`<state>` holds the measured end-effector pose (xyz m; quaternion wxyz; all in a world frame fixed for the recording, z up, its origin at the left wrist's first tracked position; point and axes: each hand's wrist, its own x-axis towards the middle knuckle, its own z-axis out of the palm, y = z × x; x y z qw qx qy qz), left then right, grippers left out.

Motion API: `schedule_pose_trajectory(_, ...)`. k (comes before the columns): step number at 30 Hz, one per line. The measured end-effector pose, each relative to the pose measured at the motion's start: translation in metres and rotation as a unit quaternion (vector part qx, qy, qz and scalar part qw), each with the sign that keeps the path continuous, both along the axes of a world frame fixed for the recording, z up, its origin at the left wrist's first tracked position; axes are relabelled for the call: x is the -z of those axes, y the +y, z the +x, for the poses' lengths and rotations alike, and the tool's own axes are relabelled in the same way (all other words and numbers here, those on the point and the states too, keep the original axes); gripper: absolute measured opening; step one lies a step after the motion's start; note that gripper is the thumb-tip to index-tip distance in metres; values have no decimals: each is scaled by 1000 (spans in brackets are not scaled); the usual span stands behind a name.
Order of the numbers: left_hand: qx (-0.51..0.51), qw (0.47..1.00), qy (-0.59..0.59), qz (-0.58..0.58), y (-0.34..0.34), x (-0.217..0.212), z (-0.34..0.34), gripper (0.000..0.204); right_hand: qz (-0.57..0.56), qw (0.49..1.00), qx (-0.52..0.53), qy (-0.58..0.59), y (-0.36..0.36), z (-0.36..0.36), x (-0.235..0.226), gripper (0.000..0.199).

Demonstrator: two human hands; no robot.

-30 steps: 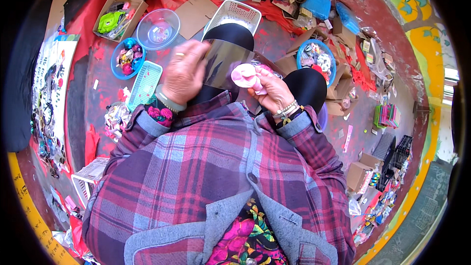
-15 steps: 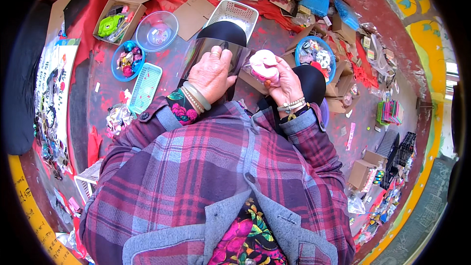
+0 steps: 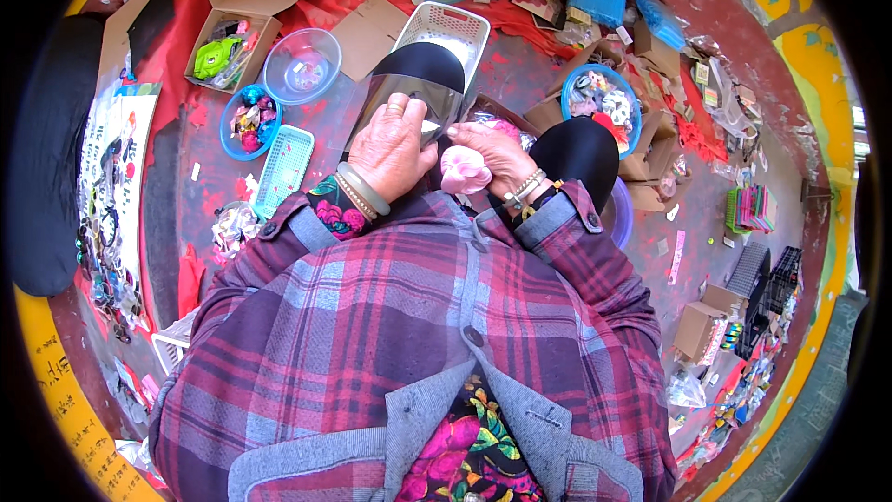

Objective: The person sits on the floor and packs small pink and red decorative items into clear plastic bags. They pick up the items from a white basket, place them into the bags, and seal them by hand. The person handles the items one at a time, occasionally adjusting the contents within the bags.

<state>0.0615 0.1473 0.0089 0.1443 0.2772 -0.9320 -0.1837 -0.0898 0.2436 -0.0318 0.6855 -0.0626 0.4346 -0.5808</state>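
My left hand [image 3: 395, 144], with a ring and bangles at the wrist, is closed on the near edge of a clear plastic bag [image 3: 409, 98] that lies over my black-clad knee. Right beside it, my right hand [image 3: 497, 153] grips a pink fluffy round piece [image 3: 462, 170], which hangs between both hands just below the bag's edge. The two hands nearly touch. My plaid sleeves fill the lower half of the view.
A white slatted basket [image 3: 444, 28] stands beyond my knee. To the left are a clear bowl [image 3: 302, 65], a blue bowl of colourful bits [image 3: 249, 119], a light-blue tray [image 3: 283, 167] and an open cardboard box [image 3: 237, 33]. Another blue bowl [image 3: 602, 98] and small boxes lie right.
Both hands came down and closer to my body. The pink piece dropped from above my knee to between my hands, and my left hand lowered the clear bag.
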Motion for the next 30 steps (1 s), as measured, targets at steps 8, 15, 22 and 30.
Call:
schedule_pose_trajectory(8,11,999,35,24,-1,-5,3,38,-42,996,43,66,0,1,-6,10)
schedule_pose_trajectory(15,8,998,60,19,-5,-12,5,23,-35,979,45,194,4,7,-24,13)
schedule_pose_trajectory(22,15,992,106,66,-4,-2,3,12,-17,985,98,143,4,-9,-28,30)
schedule_pose_trajectory(30,74,991,76,81,2,16,-3,15,-109,992,-8,56,12,-10,-98,22)
